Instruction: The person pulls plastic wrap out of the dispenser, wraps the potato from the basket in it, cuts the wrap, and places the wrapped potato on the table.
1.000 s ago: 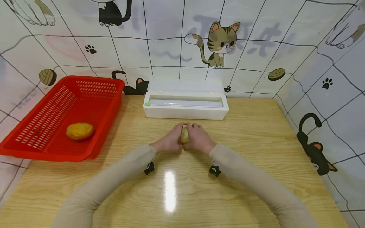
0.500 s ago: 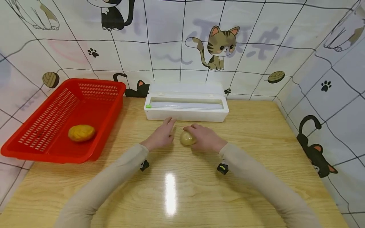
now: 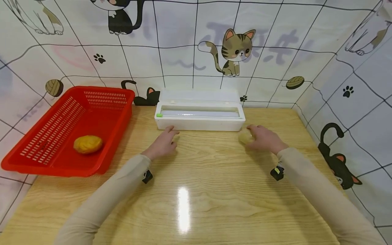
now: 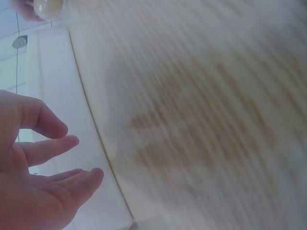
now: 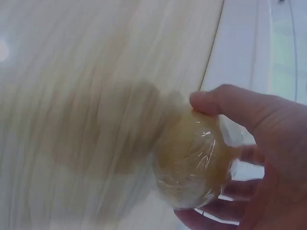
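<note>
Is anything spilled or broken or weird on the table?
Nothing looks spilled, and the wrapped lump in the right hand shows no damage. Only the red basket looks odd: its left rim seems to stick out past the edge of the table.

No text, label or number is legible. Faint grey character-like marks (image 3: 280, 46) on the wall covering (image 3: 176, 29), head view, 1 o'clock, are unreadable.

Wooden table (image 3: 220, 190), red basket (image 3: 95, 120) at left, open white box (image 3: 199, 125) at back
</note>
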`<state>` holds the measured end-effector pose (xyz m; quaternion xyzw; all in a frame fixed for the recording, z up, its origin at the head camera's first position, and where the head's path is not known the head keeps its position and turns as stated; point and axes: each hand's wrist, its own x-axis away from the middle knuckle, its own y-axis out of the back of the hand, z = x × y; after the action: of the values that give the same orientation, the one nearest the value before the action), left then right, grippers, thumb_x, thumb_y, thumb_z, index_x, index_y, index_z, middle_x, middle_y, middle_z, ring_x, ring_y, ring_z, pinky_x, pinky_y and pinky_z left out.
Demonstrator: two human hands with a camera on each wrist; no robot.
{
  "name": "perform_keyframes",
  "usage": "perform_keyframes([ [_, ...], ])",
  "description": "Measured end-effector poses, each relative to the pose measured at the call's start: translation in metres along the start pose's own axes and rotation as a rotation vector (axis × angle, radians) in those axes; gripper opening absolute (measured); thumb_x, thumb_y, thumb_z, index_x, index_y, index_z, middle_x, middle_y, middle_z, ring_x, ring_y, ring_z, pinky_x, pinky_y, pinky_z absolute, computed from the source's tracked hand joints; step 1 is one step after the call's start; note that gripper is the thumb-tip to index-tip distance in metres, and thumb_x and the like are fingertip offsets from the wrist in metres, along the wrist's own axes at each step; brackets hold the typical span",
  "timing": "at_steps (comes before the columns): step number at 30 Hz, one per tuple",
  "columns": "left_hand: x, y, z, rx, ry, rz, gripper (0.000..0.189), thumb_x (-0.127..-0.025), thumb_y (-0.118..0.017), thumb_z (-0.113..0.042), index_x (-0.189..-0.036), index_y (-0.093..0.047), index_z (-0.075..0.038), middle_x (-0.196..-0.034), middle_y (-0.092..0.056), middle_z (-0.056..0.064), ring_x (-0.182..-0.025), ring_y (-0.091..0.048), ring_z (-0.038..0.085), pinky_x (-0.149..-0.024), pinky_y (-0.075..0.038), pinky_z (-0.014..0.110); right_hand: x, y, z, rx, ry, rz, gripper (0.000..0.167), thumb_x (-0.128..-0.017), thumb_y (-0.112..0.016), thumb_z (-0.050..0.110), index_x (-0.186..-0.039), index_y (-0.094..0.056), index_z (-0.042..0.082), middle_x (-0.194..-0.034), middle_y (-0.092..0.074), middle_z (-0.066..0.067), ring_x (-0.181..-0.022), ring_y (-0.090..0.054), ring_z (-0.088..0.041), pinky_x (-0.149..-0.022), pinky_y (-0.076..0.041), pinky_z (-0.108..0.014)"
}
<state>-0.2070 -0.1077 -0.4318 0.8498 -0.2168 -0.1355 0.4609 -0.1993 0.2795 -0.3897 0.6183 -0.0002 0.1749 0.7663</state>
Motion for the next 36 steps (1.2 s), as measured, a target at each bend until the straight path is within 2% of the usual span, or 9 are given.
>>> perform_keyframes([
  [4,-0.002,0.000,0.005,-0.004,-0.030,-0.033,0.037,-0.086,-0.055,0.003,-0.122,-0.054,0.012,-0.141,-0.034,0.034,-0.133,-0.033,0.043,-0.105,-0.034,0.050,-0.004,0.008,-0.028,0.003,-0.132,-0.010,0.079,-0.083,-0.068,0.036,-0.139,-0.035,-0.008,-0.124,-0.049,-0.036,-0.107,-0.052,-0.050,-0.078,-0.046,-0.062],
  [6,-0.003,0.001,0.005,0.003,-0.035,-0.043,0.034,-0.086,-0.055,0.004,-0.120,-0.056,0.010,-0.139,-0.036,0.033,-0.131,-0.036,0.041,-0.103,-0.036,0.049,-0.007,0.011,-0.039,0.001,-0.179,-0.019,0.081,-0.083,-0.067,0.039,-0.138,-0.033,-0.009,-0.123,-0.048,-0.037,-0.105,-0.052,-0.051,-0.076,-0.046,-0.062],
  [13,-0.002,0.007,0.006,0.030,-0.021,-0.076,0.031,-0.088,-0.057,0.004,-0.119,-0.056,0.008,-0.126,-0.047,0.025,-0.110,-0.051,0.035,-0.093,-0.043,0.046,-0.016,0.016,-0.068,-0.017,-0.339,-0.112,0.073,-0.086,-0.059,0.045,-0.122,-0.037,-0.015,-0.103,-0.051,-0.037,-0.087,-0.056,-0.049,-0.060,-0.047,-0.054],
  [18,0.000,0.008,0.010,0.030,0.009,-0.089,0.031,-0.088,-0.058,0.003,-0.118,-0.056,0.007,-0.123,-0.049,0.026,-0.106,-0.052,0.035,-0.092,-0.043,0.047,-0.020,0.009,-0.086,-0.016,-0.454,-0.143,0.077,-0.090,-0.051,0.050,-0.123,-0.033,-0.018,-0.107,-0.046,-0.042,-0.093,-0.052,-0.056,-0.064,-0.047,-0.056],
  [23,0.001,0.014,0.011,0.063,0.043,-0.150,0.027,-0.088,-0.057,0.003,-0.116,-0.058,0.005,-0.122,-0.049,0.021,-0.103,-0.050,0.032,-0.090,-0.043,0.044,-0.022,-0.002,-0.095,-0.007,-0.469,-0.165,0.077,-0.092,-0.047,0.050,-0.122,-0.033,-0.019,-0.107,-0.043,-0.042,-0.093,-0.051,-0.057,-0.068,-0.045,-0.061],
  [26,-0.001,0.021,0.009,0.070,0.026,-0.224,0.025,-0.087,-0.056,0.006,-0.112,-0.059,0.005,-0.116,-0.052,0.020,-0.100,-0.050,0.032,-0.089,-0.043,0.043,-0.021,-0.003,-0.095,-0.005,-0.470,-0.165,0.078,-0.092,-0.048,0.049,-0.123,-0.030,-0.020,-0.106,-0.041,-0.042,-0.092,-0.050,-0.057,-0.070,-0.044,-0.062],
  [30,-0.006,0.032,0.007,0.056,-0.008,-0.338,0.026,-0.083,-0.054,0.010,-0.108,-0.058,0.008,-0.108,-0.054,0.023,-0.100,-0.049,0.036,-0.087,-0.044,0.044,-0.021,0.001,-0.093,-0.029,-0.465,-0.132,0.083,-0.094,-0.047,0.048,-0.134,-0.017,-0.019,-0.114,-0.035,-0.047,-0.095,-0.048,-0.061,-0.072,-0.043,-0.064],
  [33,-0.010,0.038,0.011,0.017,-0.013,-0.396,0.026,-0.083,-0.055,0.010,-0.109,-0.056,0.009,-0.109,-0.052,0.025,-0.101,-0.045,0.039,-0.086,-0.043,0.045,-0.021,0.003,-0.089,-0.056,-0.466,-0.134,0.090,-0.095,-0.045,0.050,-0.144,-0.003,-0.012,-0.125,-0.025,-0.050,-0.107,-0.038,-0.066,-0.080,-0.038,-0.068],
  [36,-0.014,0.045,0.019,-0.060,0.000,-0.415,0.026,-0.087,-0.057,0.007,-0.113,-0.055,0.008,-0.114,-0.050,0.025,-0.104,-0.041,0.040,-0.088,-0.040,0.046,-0.022,0.006,-0.079,-0.052,-0.426,-0.194,0.095,-0.095,-0.045,0.054,-0.148,0.006,-0.008,-0.131,-0.017,-0.052,-0.118,-0.023,-0.067,-0.091,-0.028,-0.071],
])
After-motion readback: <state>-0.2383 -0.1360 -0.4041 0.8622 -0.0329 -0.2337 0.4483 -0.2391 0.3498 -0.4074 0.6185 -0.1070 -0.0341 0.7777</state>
